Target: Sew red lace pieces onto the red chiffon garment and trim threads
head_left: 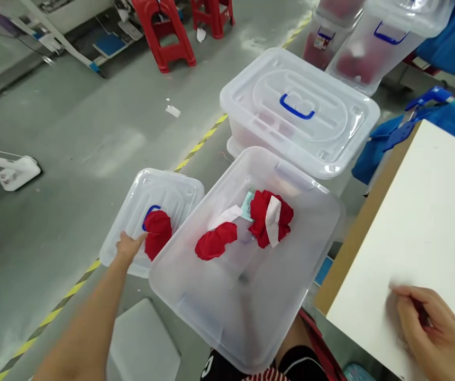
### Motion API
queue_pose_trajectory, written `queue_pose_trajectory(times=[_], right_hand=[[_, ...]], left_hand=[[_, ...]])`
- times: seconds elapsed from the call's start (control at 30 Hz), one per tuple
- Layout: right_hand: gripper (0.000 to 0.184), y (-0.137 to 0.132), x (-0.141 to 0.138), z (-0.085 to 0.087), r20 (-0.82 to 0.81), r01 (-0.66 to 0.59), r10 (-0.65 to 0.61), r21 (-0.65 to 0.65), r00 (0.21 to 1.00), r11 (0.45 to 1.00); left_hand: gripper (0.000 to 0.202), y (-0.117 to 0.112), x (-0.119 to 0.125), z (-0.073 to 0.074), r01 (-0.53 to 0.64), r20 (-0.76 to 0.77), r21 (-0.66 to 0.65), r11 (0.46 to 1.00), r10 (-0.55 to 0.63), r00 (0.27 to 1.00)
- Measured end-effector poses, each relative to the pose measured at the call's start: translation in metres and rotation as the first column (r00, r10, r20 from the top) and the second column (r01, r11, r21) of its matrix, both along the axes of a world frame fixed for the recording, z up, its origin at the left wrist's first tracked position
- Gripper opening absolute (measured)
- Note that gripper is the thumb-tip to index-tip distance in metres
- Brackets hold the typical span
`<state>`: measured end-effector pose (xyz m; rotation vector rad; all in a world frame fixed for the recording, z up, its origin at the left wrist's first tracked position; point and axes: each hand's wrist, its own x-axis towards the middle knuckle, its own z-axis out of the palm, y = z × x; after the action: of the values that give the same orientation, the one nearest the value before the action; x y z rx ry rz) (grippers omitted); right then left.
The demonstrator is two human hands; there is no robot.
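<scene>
My left hand (129,247) reaches over a lidded clear plastic box, its thumb and fingers spread. The thumb tip is at the edge of a red cloth piece (158,233) lying on that lid; whether it touches is hard to tell. Above the white tabletop (418,227), my right hand (436,325) has its fingers curled in, slightly blurred, and what they hold, if anything, is hidden. Between the hands sits an open clear bin (275,301). Inside it lie a small red cloth piece (215,241) and a bundle of red cloth (271,218) with a white strip across it.
Behind the bin stands a lidded clear box (299,111) with a blue handle. More boxes (370,53) with red contents are stacked at the upper right. Red stools (167,37) stand on the floor at the back. Yellow-black tape (201,143) crosses the floor.
</scene>
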<state>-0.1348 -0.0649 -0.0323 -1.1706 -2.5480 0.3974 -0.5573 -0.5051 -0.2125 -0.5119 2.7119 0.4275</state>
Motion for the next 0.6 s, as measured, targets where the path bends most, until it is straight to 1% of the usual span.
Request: queue_pose_trajectory(times=[0.07,0.13,0.17,0.2,0.23,0.27,0.3,0.33,0.37,0.43,0.5,0.53,0.6], right_hand=[[0.011,0.0,-0.002,0.001,-0.027,-0.018,0.018,0.007,0.999,1.0],[0.011,0.0,-0.003,0.001,-0.039,-0.03,0.03,0.01,0.999,1.0],[0.011,0.0,-0.003,0.001,-0.047,-0.039,0.039,0.011,0.998,0.999],[0.011,0.0,-0.004,0.001,-0.057,-0.049,0.049,0.014,0.997,0.999],[0.011,0.001,-0.004,0.001,-0.066,-0.058,0.059,0.015,0.996,0.998],[0.011,0.001,-0.003,0.001,-0.071,-0.065,0.066,0.014,0.995,0.998],[0.011,0.002,-0.003,0.001,-0.075,-0.072,0.072,0.01,0.995,0.997],[0.011,0.002,-0.003,0.001,-0.079,-0.079,0.079,0.006,0.994,0.997],[0.011,0.002,-0.003,0.001,-0.086,-0.084,0.083,0.003,0.993,0.997],[0.011,0.003,-0.002,0.001,-0.095,-0.086,0.086,-0.003,0.992,0.996],[0.011,0.004,-0.002,0.001,-0.1,-0.081,0.08,-0.006,0.992,0.997],[0.01,0.004,-0.002,0.001,-0.101,-0.074,0.073,-0.01,0.992,0.997],[0.011,0.005,-0.001,0.0,-0.107,-0.066,0.062,-0.026,0.992,0.998]], left_hand=[[0.058,0.012,0.007,0.028,0.107,-0.115,0.046,0.993,-0.101,0.988],[0.052,0.034,0.028,0.052,0.266,-0.238,0.065,0.962,-0.244,0.94],[0.046,0.05,0.044,0.058,0.354,-0.275,0.069,0.933,-0.323,0.906],[0.041,0.069,0.061,0.059,0.447,-0.283,0.081,0.891,-0.41,0.867],[0.035,0.089,0.079,0.055,0.539,-0.263,0.102,0.836,-0.5,0.825],[0.03,0.111,0.097,0.046,0.624,-0.215,0.132,0.77,-0.592,0.777],[0.028,0.132,0.112,0.033,0.684,-0.153,0.158,0.712,-0.667,0.729],[0.03,0.151,0.124,0.017,0.722,-0.087,0.176,0.669,-0.72,0.688],[0.031,0.169,0.133,0.0,0.74,-0.019,0.176,0.649,-0.75,0.661],[0.033,0.193,0.143,-0.032,0.738,0.1,0.115,0.665,-0.747,0.657],[0.036,0.204,0.147,-0.055,0.72,0.178,0.034,0.693,-0.713,0.678],[0.037,0.205,0.149,-0.063,0.71,0.202,-0.002,0.704,-0.695,0.69],[0.04,0.202,0.153,-0.072,0.694,0.241,-0.052,0.718,-0.665,0.706]])
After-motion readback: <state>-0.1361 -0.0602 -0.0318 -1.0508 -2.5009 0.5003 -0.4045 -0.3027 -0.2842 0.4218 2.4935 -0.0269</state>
